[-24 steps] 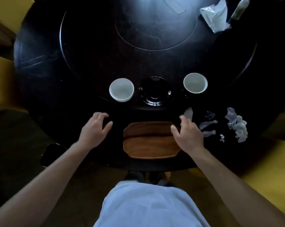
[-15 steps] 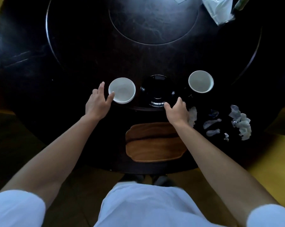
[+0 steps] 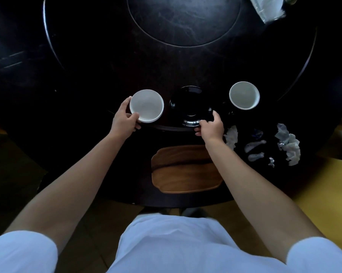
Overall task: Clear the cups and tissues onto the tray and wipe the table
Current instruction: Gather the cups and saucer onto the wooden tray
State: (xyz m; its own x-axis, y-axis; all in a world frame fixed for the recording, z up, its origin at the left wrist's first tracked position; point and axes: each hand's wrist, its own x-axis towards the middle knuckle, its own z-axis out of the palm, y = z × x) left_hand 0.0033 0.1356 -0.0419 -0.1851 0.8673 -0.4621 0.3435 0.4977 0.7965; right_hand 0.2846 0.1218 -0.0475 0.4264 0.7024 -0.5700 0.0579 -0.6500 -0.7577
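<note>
The left hand (image 3: pixel 123 120) grips the near-left rim of a white cup (image 3: pixel 146 106), fingers curled along its edge at about 9 o'clock and the thumb under the lip at 7 o'clock. The cup is wide and shallow, plain white inside, and looks empty. Just to its right sits a glossy black cup (image 3: pixel 191 106), hard to make out against the dark round worktop (image 3: pixel 87 75); the right hand (image 3: pixel 211 126) holds its near-right edge, fingers bent over the rim at roughly 5 o'clock. At 3 o'clock from the black cup stands a second white cup (image 3: pixel 244 97), taller and narrower, dark outside, untouched. Crumpled white tissues (image 3: pixel 289 147) lie in a scatter at the worktop's 4 o'clock side, one wad (image 3: pixel 232 135) just beside the right wrist. The wooden tray (image 3: pixel 183 174), brown with a darker grain band, lies at the near edge at 6 o'clock, between the forearms.
</note>
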